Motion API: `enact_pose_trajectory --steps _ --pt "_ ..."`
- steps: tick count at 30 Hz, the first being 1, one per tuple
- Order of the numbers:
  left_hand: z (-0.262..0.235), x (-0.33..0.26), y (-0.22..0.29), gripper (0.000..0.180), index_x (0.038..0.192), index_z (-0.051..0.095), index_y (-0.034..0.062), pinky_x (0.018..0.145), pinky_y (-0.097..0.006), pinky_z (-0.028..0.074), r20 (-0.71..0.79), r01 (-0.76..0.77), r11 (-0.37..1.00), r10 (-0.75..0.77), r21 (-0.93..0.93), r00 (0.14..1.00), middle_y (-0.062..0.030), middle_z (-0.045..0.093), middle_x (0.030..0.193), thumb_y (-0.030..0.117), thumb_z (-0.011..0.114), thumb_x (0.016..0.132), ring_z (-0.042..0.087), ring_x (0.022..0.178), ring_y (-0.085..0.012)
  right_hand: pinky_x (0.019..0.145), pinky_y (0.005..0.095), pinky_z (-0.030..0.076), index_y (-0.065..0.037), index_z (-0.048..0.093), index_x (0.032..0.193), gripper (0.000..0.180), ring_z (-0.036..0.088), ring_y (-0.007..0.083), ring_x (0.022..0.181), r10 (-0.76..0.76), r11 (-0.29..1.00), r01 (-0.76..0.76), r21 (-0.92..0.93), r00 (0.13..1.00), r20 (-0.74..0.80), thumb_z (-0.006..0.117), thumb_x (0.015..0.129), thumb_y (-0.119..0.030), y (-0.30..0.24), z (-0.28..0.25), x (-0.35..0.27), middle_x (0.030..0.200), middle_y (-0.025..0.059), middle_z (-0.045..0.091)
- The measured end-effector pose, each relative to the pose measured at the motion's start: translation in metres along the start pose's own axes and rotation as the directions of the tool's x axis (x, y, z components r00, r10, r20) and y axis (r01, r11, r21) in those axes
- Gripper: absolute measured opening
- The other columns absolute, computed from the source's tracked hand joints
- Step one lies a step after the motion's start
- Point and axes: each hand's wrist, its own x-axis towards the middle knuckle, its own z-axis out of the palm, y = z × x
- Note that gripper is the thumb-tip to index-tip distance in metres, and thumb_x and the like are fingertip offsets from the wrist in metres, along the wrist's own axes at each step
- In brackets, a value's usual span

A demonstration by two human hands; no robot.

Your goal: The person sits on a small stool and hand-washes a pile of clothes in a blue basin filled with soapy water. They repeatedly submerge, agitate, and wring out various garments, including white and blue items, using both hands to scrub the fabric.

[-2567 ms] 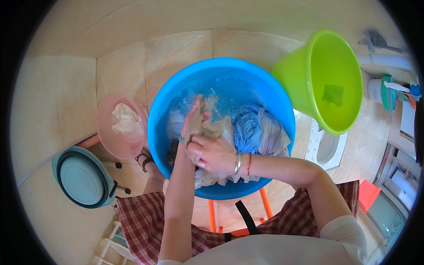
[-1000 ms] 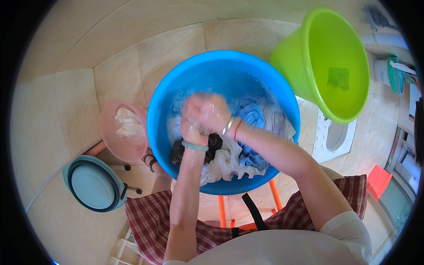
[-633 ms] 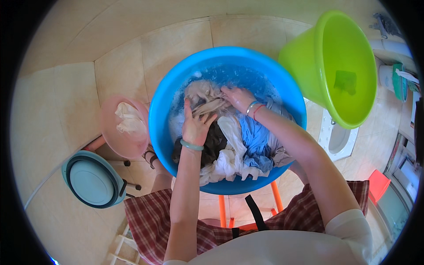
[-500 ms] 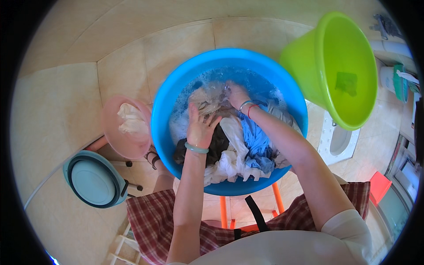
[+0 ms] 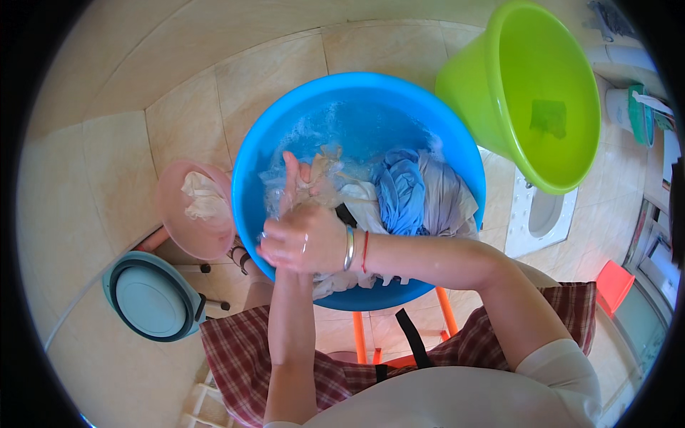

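Note:
A large blue basin (image 5: 241,192) holds sudsy water and a heap of wet laundry. My left hand (image 5: 288,184) is over the basin's left side, fingers apart, with nothing plainly held, next to a beige cloth (image 5: 325,170). Across my left wrist lies my right hand (image 5: 305,237), its fingers curled round the wrist. The pale green bangle on that wrist is covered by the right hand. My right wrist carries a silver bangle (image 5: 349,248) and a red cord (image 5: 365,251). Blue cloth (image 5: 399,192) and greyish cloth (image 5: 444,196) lie bunched to the right of the hands.
A tall lime-green tub (image 5: 492,93) stands at the far right, a squat toilet (image 5: 546,214) below it. Left of the basin are a pink basin (image 5: 171,217) with white cloth (image 5: 203,194) and a grey-green folding basin (image 5: 150,294). Orange legs (image 5: 359,335) show under the blue basin.
My right hand has left the cloth in the water and come back leftward onto my left wrist. The beige cloth sits lower in the basin, with more open water at the far side.

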Motion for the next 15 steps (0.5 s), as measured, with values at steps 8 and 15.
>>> enact_pose_trajectory --steps 8,15 --pt "0.027 0.02 -0.014 0.033 0.069 0.051 0.012 0.059 -0.027 0.036 0.131 0.345 -0.268 0.919 0.9 0.372 0.0006 0.05 0.07 0.031 0.051 0.096 0.044 0.063 -0.0092 0.053 0.0391 0.046 -0.003 0.064 0.071 0.035 0.061 0.0294 0.06 0.767 0.55 -0.786 0.284 0.609 0.2 0.052 0.09 -0.03 0.118 -0.012 -0.035 0.064 0.0141 0.063" --pt "0.069 0.012 0.003 0.034 0.074 0.049 0.0124 0.067 -0.026 0.041 0.104 0.516 -0.4 0.854 0.758 0.509 0.0009 0.051 0.073 0.038 0.05 0.096 0.049 0.073 -0.0105 0.058 0.0391 0.046 0.0 0.062 0.072 0.049 0.061 0.0285 0.059 0.628 0.152 -0.963 0.223 0.269 0.73 0.041 0.096 -0.036 0.1 -0.055 -0.029 0.06 0.0126 0.061"
